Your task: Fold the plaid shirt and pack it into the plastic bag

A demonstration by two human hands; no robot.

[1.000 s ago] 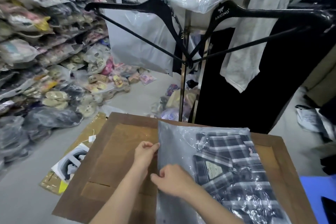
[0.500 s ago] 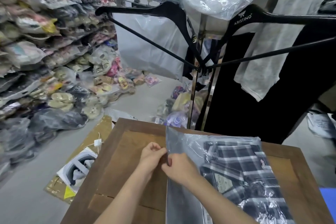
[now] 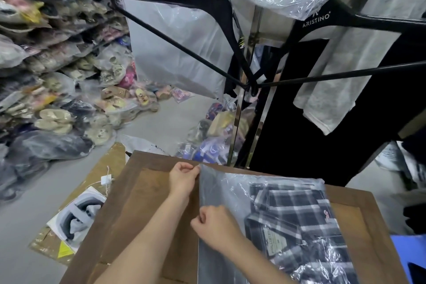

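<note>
The folded black-and-white plaid shirt lies inside a clear plastic bag on the wooden table. The bag's empty grey flap side faces left. My left hand pinches the far left corner of the bag's edge. My right hand pinches the same left edge nearer to me, its fingers curled over the plastic. A paper tag shows on the shirt through the bag.
Black hangers hang on a metal rack just beyond the table, with plastic-covered garments above. Bagged goods are piled high at the left. A cardboard sheet with a white item lies on the floor. A blue stool stands at the right.
My left hand slid along the bag's left edge to its far corner. My right hand stayed on the nearer part of that edge. The view came closer.
</note>
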